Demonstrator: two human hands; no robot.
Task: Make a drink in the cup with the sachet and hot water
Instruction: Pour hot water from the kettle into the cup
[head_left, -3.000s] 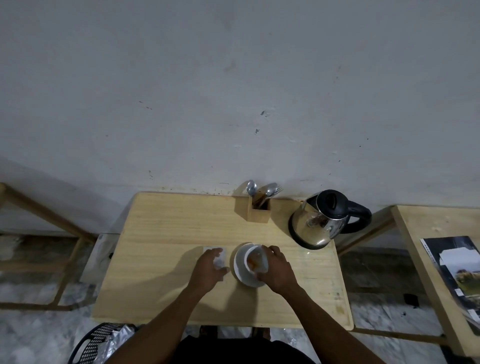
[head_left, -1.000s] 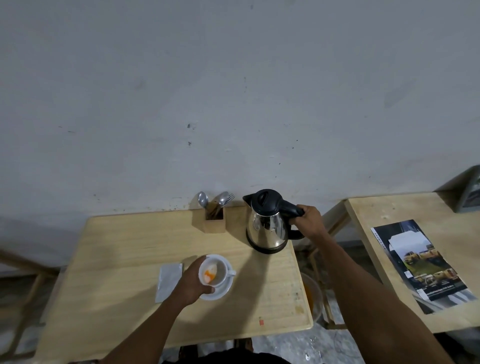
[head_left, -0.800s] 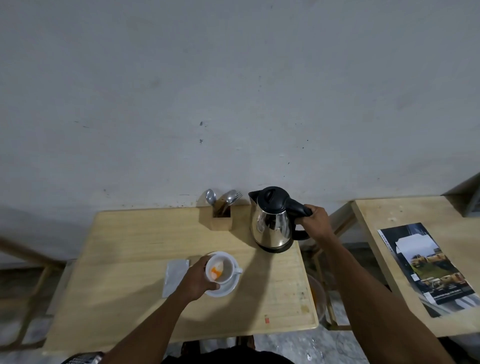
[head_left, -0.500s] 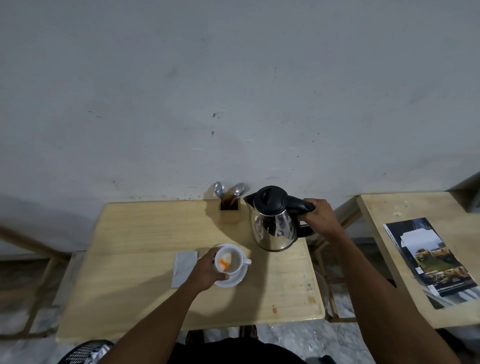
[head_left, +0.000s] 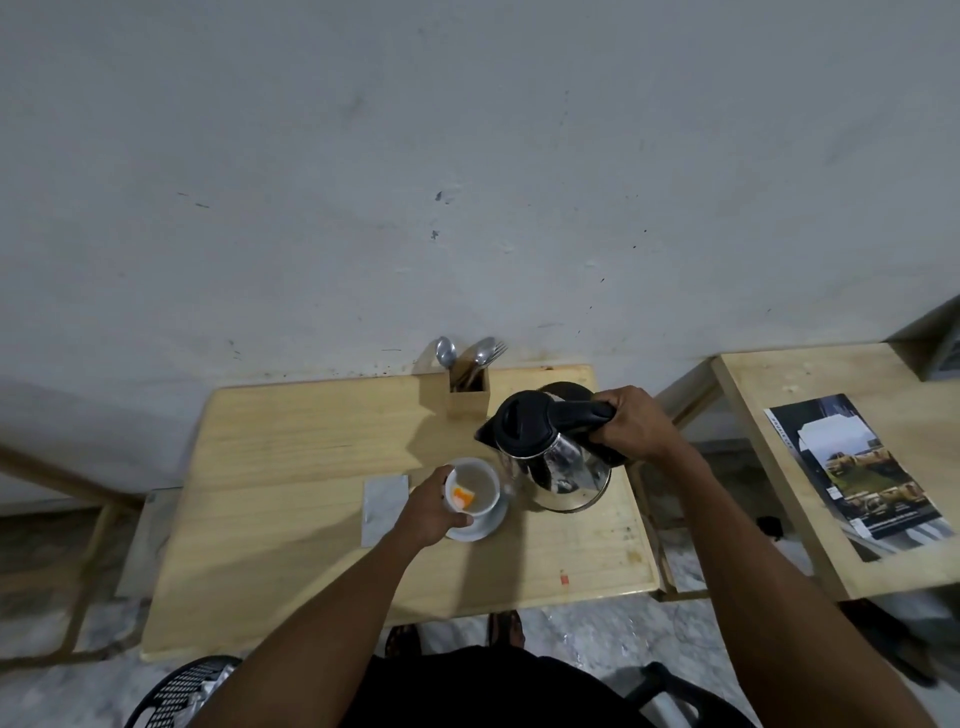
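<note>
Cup (head_left: 472, 487): white, on its saucer (head_left: 485, 522), held at the near-left rim by my left hand (head_left: 428, 512), fingers curled around the wall. Inside, an orange-and-white lump against the left wall; I read it as the sachet's contents or a bag, cannot tell which. Rest of the interior looks pale, no clear water level visible.

Just left of that hand: a flat silvery sachet (head_left: 384, 504) lying on the table (head_left: 291, 467). Whether it is torn open or spent, too small to say.

Right of the cup: steel kettle (head_left: 550, 462), black lid, spout pointing left toward the cup. My right hand (head_left: 634, 423) is clenched around the black handle. The kettle seems lifted off its dark base (head_left: 563, 387), part of which shows behind it, and it sits close beside the cup. No stream visible from the spout.

Progress, as I judge it: the flavouring is in the cup, the kettle is fetched and positioned. Left to do: tip the kettle and pour, set it back, then stir.

Beyond both hands, against the wall: wooden holder (head_left: 467, 397) with spoons (head_left: 445, 353) and a fork, untouched, so stirring not yet begun. Far right of the right hand, a second table with a printed brochure (head_left: 857, 467).
</note>
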